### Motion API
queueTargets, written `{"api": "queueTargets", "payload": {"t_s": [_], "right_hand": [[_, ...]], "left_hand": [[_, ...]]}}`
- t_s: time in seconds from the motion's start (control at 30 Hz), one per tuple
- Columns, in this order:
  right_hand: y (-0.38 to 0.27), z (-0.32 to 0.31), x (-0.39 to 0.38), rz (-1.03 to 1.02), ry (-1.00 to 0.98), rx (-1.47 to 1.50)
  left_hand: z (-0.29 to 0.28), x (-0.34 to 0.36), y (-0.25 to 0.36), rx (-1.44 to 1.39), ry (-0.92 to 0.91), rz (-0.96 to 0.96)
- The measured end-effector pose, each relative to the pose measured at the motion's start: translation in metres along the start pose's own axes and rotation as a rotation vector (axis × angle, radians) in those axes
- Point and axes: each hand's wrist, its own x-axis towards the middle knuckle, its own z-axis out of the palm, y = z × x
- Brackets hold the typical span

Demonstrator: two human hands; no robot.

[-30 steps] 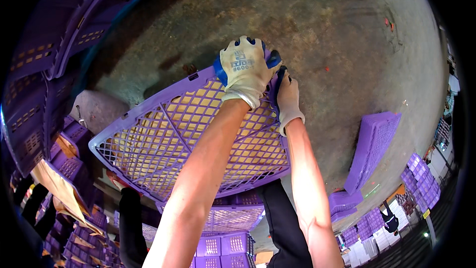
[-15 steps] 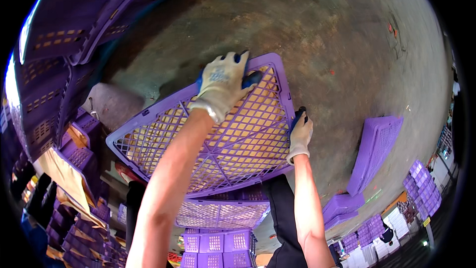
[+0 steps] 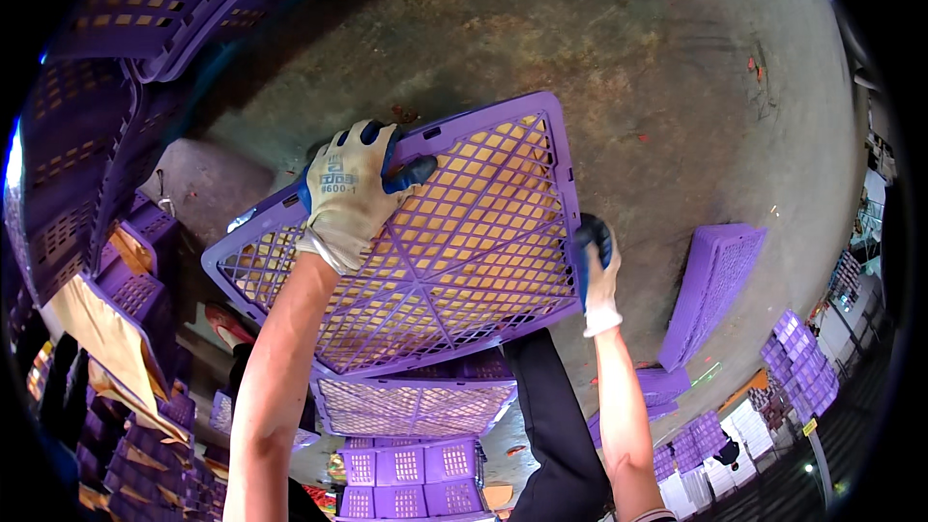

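Before me a purple plastic crate (image 3: 464, 242) tilts with its wide lattice face up. Tan, paper-like material shows through the openings. My left hand (image 3: 353, 179), in a pale glove with blue palm coating, grips the far rim left of its middle, thumb lying over the lattice. At the right edge, my right hand (image 3: 597, 266) in a matching glove has its fingers closed on the rim; part of that grip is hidden. Just below the held crate sits another purple lattice crate (image 3: 416, 406), partly covered by it.
Tall purple crates (image 3: 106, 135) stand close on the left, with brown paper (image 3: 106, 333) in lower ones. A narrow purple crate (image 3: 710, 290) lies on the concrete floor (image 3: 677, 87) to the right. More stacked crates (image 3: 797, 367) stand farther right. My leg (image 3: 551, 425) is beneath.
My left hand has slid leftward along the far rim. The right hand has moved slightly down its edge, and the crate has turned a little and shifted in view.
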Motion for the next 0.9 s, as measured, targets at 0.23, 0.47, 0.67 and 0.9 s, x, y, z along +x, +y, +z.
{"api": "queueTargets", "payload": {"t_s": [0.23, 0.47, 0.67, 0.9], "right_hand": [[0.029, -0.003, -0.030, -0.120, 0.014, -0.355], [0.055, -0.005, -0.024, 0.087, -0.036, -0.171], [0.001, 0.013, 0.017, 0.611, -0.027, 0.182], [0.065, 0.025, 0.028, 0.440, 0.276, -0.202]], "left_hand": [[0.002, 0.001, 0.022, 0.038, -0.007, -0.022], [0.025, 0.042, 0.114, 0.104, 0.143, 0.083], [0.054, 0.065, 0.120, 0.047, 0.071, 0.045], [0.051, 0.065, 0.115, 0.031, 0.030, 0.093]]}}
